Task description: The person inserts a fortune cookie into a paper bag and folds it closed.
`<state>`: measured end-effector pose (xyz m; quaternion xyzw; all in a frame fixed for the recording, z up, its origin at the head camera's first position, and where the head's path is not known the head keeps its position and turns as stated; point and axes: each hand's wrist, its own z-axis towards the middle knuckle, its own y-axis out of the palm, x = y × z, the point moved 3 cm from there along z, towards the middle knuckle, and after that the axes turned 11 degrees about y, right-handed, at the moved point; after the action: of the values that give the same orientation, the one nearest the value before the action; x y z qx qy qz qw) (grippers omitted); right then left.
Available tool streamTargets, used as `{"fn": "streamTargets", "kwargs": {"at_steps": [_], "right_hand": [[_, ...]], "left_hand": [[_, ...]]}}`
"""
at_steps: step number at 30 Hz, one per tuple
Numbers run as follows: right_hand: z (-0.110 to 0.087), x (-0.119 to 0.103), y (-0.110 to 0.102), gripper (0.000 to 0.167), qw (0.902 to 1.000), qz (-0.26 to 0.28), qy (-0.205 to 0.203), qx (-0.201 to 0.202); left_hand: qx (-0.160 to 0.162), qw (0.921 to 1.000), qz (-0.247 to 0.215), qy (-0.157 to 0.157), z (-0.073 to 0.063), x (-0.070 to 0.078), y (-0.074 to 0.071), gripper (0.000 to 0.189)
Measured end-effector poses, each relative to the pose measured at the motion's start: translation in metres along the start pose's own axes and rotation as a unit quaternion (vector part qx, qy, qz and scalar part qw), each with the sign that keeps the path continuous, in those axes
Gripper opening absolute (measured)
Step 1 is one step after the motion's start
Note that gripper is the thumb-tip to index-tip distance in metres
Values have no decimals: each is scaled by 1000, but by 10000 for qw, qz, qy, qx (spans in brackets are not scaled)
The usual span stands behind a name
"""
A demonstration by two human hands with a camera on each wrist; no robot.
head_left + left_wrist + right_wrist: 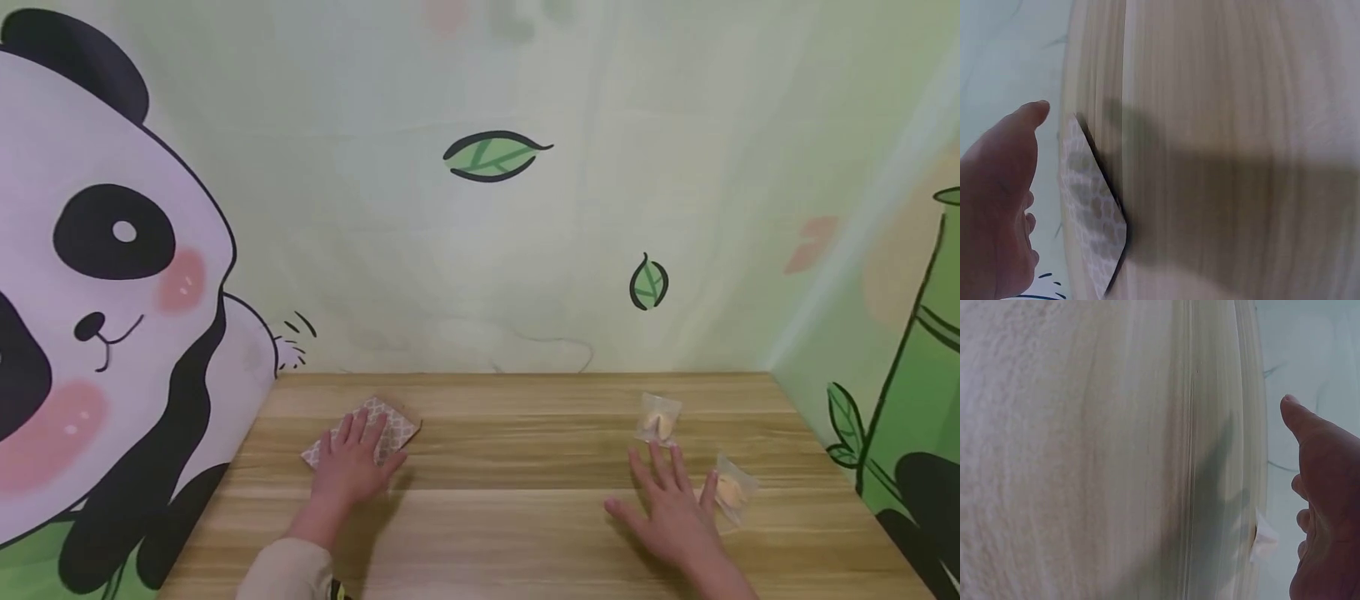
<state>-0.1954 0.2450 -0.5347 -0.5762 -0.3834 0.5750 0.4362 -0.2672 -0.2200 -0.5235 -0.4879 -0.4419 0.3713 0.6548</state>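
Observation:
My left hand is spread with straight fingers above a flat, diamond-turned square piece with a white lattice pattern on pinkish brown. In the left wrist view a gap shows between the palm and this patterned piece, and the hand's shadow falls across it. Its material cannot be told. At the right my other hand is also spread and holds nothing. Just beyond its fingertips lies a fortune cookie in a clear wrapper. A second wrapped fortune cookie lies beside the little finger, partly covered by it.
Both hands are over a wood-grain table. A pale cloth backdrop with printed leaves rises at the table's back edge. A printed panda fills the left side, and printed bamboo the right.

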Motion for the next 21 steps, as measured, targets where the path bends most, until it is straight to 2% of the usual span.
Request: {"fn": "streamTargets", "kwargs": {"at_steps": [5,9,15,21], "right_hand": [[-1,3,-1,90,10000,-6,7,64],[-2,2,-2,90,10000,21,1,90],[-3,0,-5,89,9999,36,4,131],[-3,-1,-1,88,9999,125,-28,71]], "left_hand": [[-379,9991,-57,-184,14,-4,-5,79],[-411,9988,-160,-207,17,-9,-6,81],[-419,9979,-335,-354,22,-23,5,82],[-632,9929,-594,-815,19,-29,18,83]]}}
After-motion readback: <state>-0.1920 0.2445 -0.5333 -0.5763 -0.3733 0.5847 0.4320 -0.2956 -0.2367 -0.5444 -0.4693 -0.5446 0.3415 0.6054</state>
